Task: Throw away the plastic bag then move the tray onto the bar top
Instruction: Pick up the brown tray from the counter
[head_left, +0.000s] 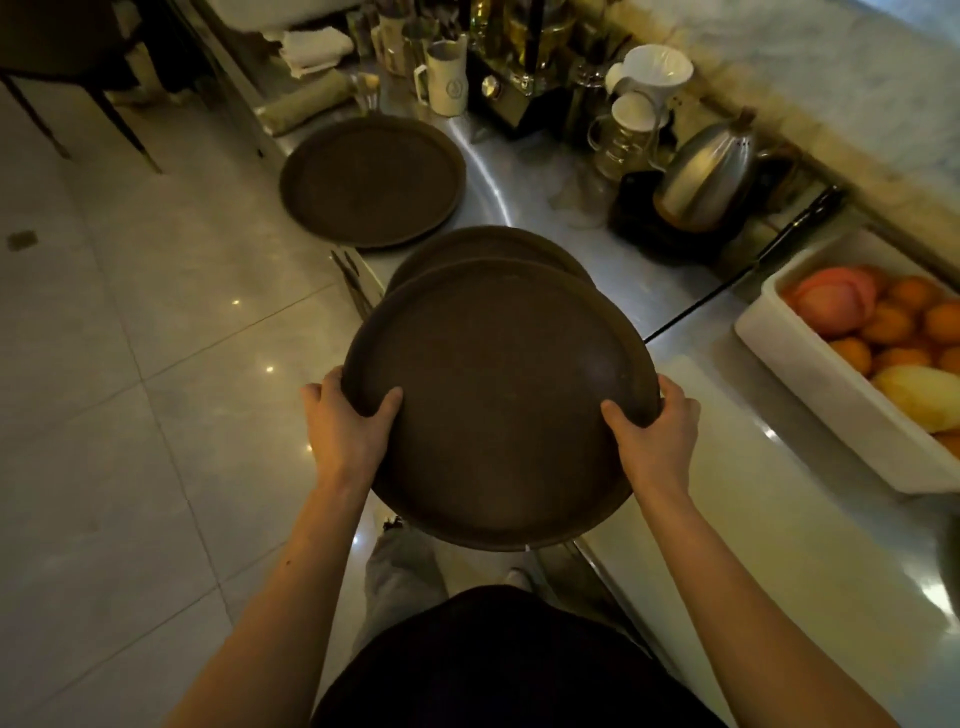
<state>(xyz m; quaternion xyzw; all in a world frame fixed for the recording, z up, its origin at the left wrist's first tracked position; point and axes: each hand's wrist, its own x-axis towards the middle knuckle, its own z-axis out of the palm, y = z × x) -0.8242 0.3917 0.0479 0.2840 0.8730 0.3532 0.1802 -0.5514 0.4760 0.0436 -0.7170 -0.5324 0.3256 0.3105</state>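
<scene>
Hands, left (347, 422) and right (655, 434), each grip clamped on tray (498, 395) rim, over counter (727, 519) edge

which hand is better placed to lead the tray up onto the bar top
Right, probably. The right hand grips the tray on the side nearer the marble bar top; the left hand holds the floor-side rim.

Left hand (347, 421) and right hand (655, 431) grip a brown tray (498, 395) by its rim.
</scene>
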